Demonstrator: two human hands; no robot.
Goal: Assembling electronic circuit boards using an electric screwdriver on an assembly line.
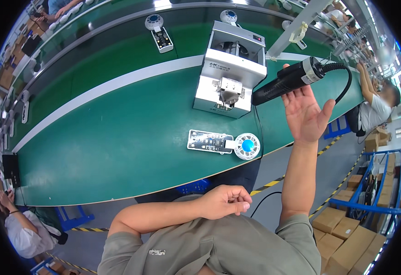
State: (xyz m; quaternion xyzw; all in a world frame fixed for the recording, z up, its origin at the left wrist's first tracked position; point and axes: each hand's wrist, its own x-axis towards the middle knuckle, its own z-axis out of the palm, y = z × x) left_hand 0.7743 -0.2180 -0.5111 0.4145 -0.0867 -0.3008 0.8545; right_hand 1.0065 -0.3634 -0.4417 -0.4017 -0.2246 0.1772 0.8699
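Note:
My right hand [305,114] is palm up at the bench's right side, thumb spread away. Its fingers stretch behind a black electric screwdriver [285,82], touching it without closing round it. A thick black cable runs from the screwdriver's upper end, and its lower end is beside a silver screw feeder [230,68]. My left hand [225,201] is in front of my body, off the bench edge, fingers curled and nothing visible in them. Between the feeder and the near edge lies a white handheld fan [247,145], with a dark circuit board [209,141] showing in its handle.
The green workbench [104,151] curves across the view. Another opened fan [163,39] lies on the far green surface beyond a white strip. A grey metal post [296,30] rises behind the feeder. Cardboard boxes [347,238] stand at lower right; people sit at both sides.

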